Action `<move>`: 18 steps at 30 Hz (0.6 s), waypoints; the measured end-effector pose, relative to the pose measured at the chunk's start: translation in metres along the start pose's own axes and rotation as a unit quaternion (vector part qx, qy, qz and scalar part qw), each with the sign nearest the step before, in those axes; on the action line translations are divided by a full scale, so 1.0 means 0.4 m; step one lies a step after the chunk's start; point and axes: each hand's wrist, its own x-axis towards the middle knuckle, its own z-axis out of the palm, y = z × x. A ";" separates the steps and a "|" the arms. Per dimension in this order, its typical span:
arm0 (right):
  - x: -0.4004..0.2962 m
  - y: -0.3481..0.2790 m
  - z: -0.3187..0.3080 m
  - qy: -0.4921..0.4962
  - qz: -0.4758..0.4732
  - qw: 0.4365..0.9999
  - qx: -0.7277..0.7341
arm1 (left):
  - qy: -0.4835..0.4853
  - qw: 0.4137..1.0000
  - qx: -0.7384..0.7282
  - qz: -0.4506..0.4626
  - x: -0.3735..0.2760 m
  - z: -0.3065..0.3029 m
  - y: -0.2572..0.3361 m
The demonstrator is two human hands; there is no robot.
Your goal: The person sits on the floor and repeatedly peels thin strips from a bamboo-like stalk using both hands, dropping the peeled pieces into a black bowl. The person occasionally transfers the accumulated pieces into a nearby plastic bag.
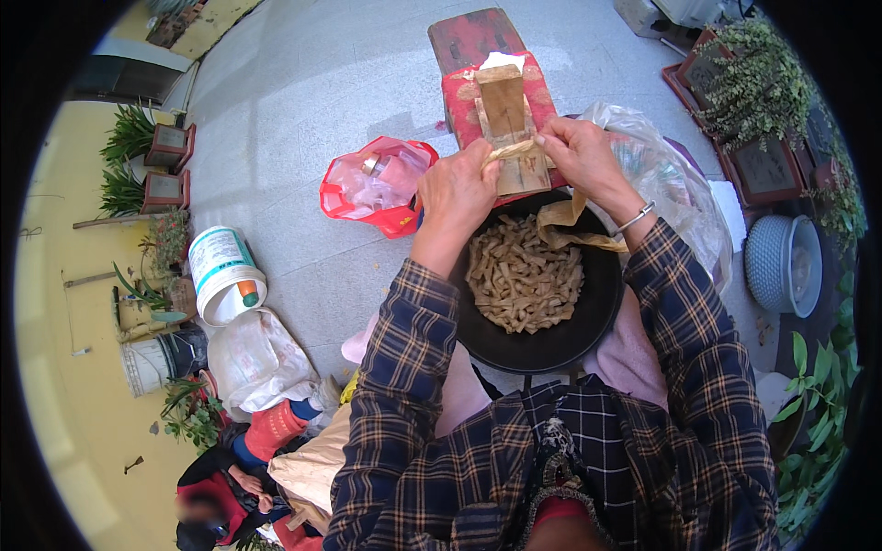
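My left hand (458,186) pinches one end of a twisted tan strip (511,149), and my right hand (582,151) grips its other end. The strip is stretched across a flat wooden board (524,178). An upright wooden block (503,96) stands on that board, just beyond the strip. From under my right hand a loose, flat tan length (568,213) hangs over the rim of a black round pan (530,351). Many short tan folded or knotted pieces (527,282) fill the pan's middle. I cannot tell what the strips are made of.
Beneath the board is a red patterned cloth (462,103) on a wooden bench (475,38). A red bag (379,220) stands left, a clear plastic bag (679,179) right. Farther out are a tipped white bucket (224,268), a blue basket (775,265), potted plants (758,82) and a seated person (231,492).
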 end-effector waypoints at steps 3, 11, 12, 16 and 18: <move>0.003 -0.001 0.008 0.005 0.003 0.998 -0.070 | -0.009 1.000 0.004 0.002 0.004 0.003 0.000; 0.017 0.070 -0.020 0.005 0.058 0.985 -0.160 | -0.039 0.997 -0.013 -0.061 -0.015 -0.014 -0.032; 0.016 0.048 -0.036 0.010 0.091 0.996 -0.018 | -0.024 0.997 -0.047 -0.051 -0.019 -0.029 -0.022; -0.050 -0.039 -0.074 -0.112 0.220 0.879 0.408 | 0.014 0.989 -0.129 0.067 -0.057 -0.056 0.053; -0.084 -0.053 -0.074 -0.166 0.266 0.805 0.503 | 0.042 0.976 -0.137 0.164 -0.059 -0.050 0.069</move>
